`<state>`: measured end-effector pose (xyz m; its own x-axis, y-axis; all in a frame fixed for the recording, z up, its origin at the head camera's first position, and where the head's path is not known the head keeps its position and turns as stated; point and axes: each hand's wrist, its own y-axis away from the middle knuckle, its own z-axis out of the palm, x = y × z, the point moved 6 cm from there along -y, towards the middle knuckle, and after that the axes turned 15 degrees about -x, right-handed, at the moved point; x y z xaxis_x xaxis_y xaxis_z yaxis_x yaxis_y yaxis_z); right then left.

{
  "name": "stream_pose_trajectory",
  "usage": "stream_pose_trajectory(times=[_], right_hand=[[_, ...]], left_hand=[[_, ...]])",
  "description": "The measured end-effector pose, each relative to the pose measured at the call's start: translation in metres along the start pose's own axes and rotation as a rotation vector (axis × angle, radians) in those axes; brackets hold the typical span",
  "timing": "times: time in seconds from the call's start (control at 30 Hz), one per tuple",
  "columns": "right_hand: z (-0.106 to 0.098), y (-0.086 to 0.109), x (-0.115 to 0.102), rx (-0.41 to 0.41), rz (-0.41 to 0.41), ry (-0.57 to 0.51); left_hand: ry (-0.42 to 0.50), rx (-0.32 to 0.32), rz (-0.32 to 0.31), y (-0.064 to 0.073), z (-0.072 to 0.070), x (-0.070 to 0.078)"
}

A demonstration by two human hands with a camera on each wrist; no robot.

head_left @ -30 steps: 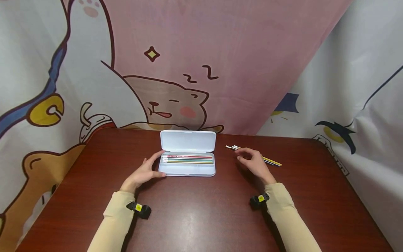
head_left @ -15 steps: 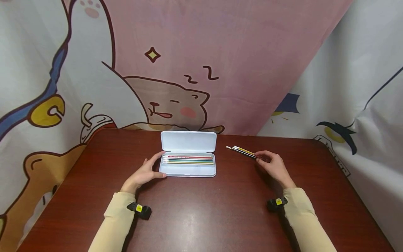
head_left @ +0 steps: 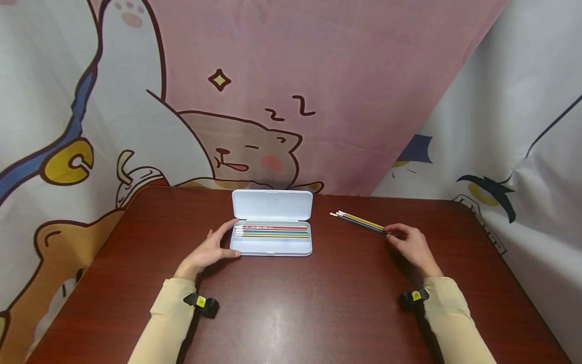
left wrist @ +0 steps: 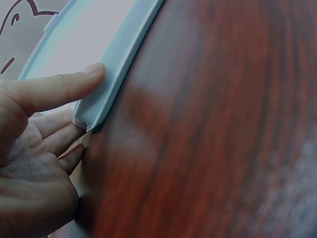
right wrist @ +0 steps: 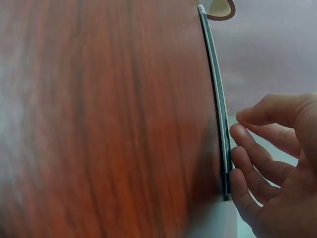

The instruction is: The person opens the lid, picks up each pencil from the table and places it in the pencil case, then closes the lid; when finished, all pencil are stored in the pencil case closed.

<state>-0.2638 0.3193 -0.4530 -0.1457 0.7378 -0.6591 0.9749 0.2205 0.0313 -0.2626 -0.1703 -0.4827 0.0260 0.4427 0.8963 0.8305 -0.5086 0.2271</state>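
A white pencil case (head_left: 271, 246) lies on the table with its lid (head_left: 273, 205) raised, holding several pencils (head_left: 273, 231) in red, green and yellow. My left hand (head_left: 204, 255) rests at the case's left end, thumb on the front rim and fingers at the side; the left wrist view shows the thumb over the pale case's edge (left wrist: 101, 101). To the right lie several loose pencils (head_left: 359, 221), yellow and dark with white ends. My right hand (head_left: 414, 247) is over their right end. In the right wrist view its bent fingertips touch the dark pencil (right wrist: 218, 94), with the thumb apart from it.
The dark red-brown wooden table (head_left: 291, 313) reaches to a pink and white cartoon-printed cloth (head_left: 354, 101) hanging behind it. Each wrist wears a small black camera, the left one (head_left: 206, 306) and the right one (head_left: 411, 300), below the sleeves' cuffs.
My right hand has moved right along the loose pencils to their far end. Their white ends have shifted slightly to the right. My left hand and the case stay in place.
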Motion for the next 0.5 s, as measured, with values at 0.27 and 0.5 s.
stream_pose_trajectory(times=[0.27, 0.5], right_hand=[[-0.005, 0.006, 0.015, 0.012, 0.036, 0.033], [-0.005, 0.005, 0.019, -0.009, 0.030, 0.038]], left_hand=[[0.000, 0.001, 0.006, 0.001, 0.000, 0.001], [0.002, 0.002, 0.007, 0.001, -0.001, 0.002]])
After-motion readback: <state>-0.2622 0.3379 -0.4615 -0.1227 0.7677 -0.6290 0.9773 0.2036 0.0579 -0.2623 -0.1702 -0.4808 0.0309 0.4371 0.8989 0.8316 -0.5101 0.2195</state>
